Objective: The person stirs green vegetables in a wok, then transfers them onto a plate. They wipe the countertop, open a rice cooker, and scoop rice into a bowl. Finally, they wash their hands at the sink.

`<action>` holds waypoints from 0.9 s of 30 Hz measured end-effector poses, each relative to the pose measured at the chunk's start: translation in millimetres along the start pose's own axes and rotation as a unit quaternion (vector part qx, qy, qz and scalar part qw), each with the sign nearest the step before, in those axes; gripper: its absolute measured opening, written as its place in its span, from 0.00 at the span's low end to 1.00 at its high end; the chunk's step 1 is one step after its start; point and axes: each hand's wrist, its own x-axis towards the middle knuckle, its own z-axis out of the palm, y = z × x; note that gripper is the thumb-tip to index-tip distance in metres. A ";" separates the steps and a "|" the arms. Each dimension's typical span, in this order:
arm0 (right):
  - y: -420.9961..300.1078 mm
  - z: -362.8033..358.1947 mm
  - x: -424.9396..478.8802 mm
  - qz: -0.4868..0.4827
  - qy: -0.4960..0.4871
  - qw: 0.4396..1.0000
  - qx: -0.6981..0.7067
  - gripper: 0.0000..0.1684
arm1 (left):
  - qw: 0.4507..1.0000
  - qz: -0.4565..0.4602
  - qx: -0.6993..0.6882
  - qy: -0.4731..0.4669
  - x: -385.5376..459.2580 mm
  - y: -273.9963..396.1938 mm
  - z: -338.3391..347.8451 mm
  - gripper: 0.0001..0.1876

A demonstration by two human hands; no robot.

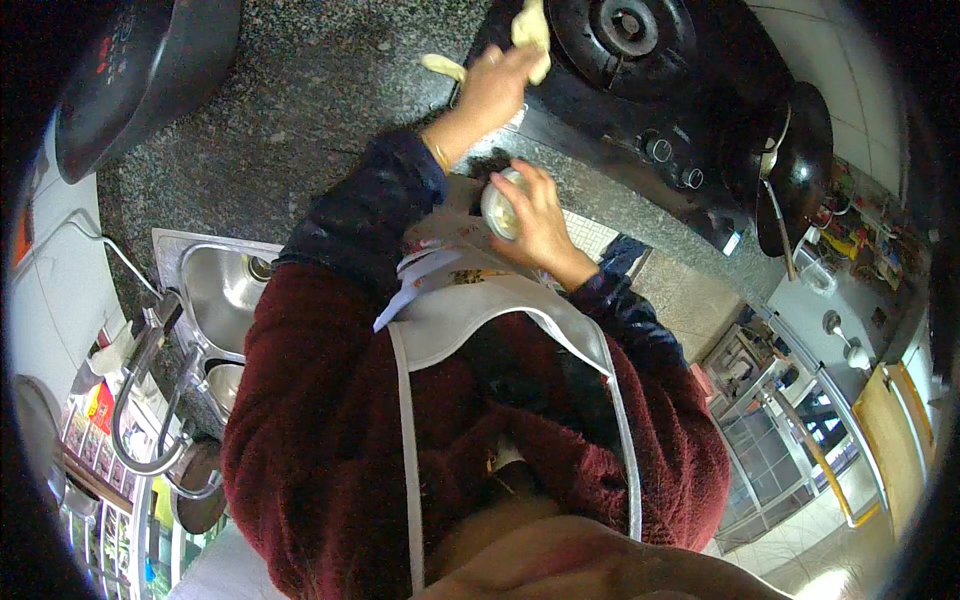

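Observation:
A pale yellow cloth (pixel 531 34) is gripped in my left hand (pixel 499 86), over the near left corner of the black gas stove (pixel 585 97). Part of the same pale material, or a separate piece (pixel 442 66), shows to the left of that hand; which of the two I cannot tell. Close to my apron, my right hand (pixel 536 217) is curled around a small round clear container (pixel 501 206) with pale pieces visible in it. The container is tilted, and my fingers cover part of its rim.
Speckled granite countertop (pixel 300 90) extends left to a dark appliance (pixel 150 82). A steel sink (pixel 217 292) with a curved faucet (pixel 142 420) lies at lower left. Right of the burner (pixel 626 26) stands a black wok (pixel 802 172) with a long-handled utensil (pixel 776 210) in it.

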 end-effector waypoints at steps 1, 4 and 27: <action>4.7 -8.1 -14.3 0.000 0.014 1.000 0.002 0.55 | 0.998 0.017 0.026 -0.048 -18.5 26.3 2.3 0.30; 13.8 -31.6 -41.7 -0.036 0.068 0.997 0.026 0.58 | 0.984 0.045 -0.002 -0.170 -47.3 89.8 20.2 0.31; -41.5 6.8 258.2 -0.074 0.122 0.950 -0.278 0.39 | 0.993 0.051 0.098 -0.040 -182.3 58.1 -30.3 0.23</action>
